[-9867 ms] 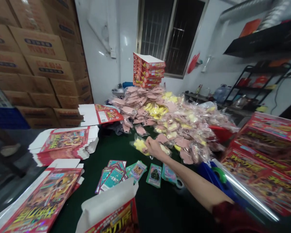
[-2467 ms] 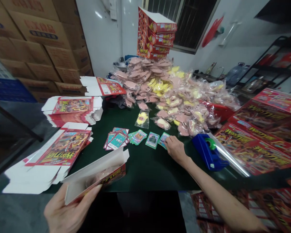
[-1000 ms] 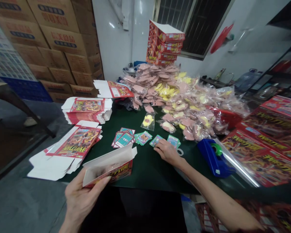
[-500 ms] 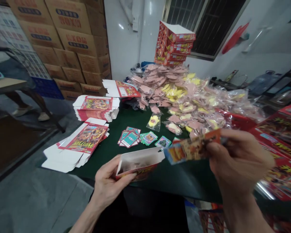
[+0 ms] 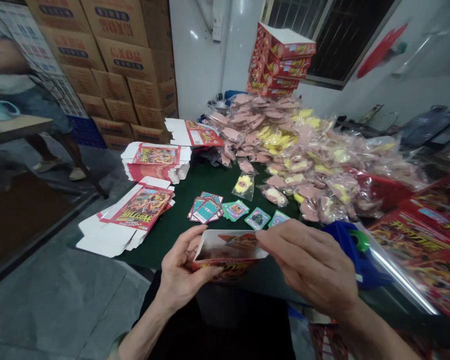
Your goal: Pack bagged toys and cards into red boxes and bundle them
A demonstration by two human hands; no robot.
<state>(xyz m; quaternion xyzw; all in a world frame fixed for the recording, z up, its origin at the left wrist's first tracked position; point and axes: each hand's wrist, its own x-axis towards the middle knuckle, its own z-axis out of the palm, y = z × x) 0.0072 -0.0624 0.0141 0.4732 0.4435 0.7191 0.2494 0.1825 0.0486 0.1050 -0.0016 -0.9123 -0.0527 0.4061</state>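
Note:
My left hand (image 5: 182,270) grips the left end of a small red open box (image 5: 227,255) held just over the near edge of the green table (image 5: 180,220). My right hand (image 5: 311,262) is at the box's right end, fingers closed at its white open flap. A colourful printed pack (image 5: 243,242) lies inside the box. Beyond the box, teal and red cards (image 5: 206,208) lie fanned on the table, with a bagged yellow toy (image 5: 243,185) behind them.
A big heap of bagged pink and yellow toys (image 5: 296,145) fills the table's back. Flat red cartons (image 5: 135,210) are stacked left; finished red boxes (image 5: 283,65) stand behind. A blue tape dispenser (image 5: 354,250) and red boxes (image 5: 423,235) sit right. A person (image 5: 30,100) stands far left.
My right hand picked cards off the table, lifted a colourful pack and put it into the open box. The left hand raised the box towards me.

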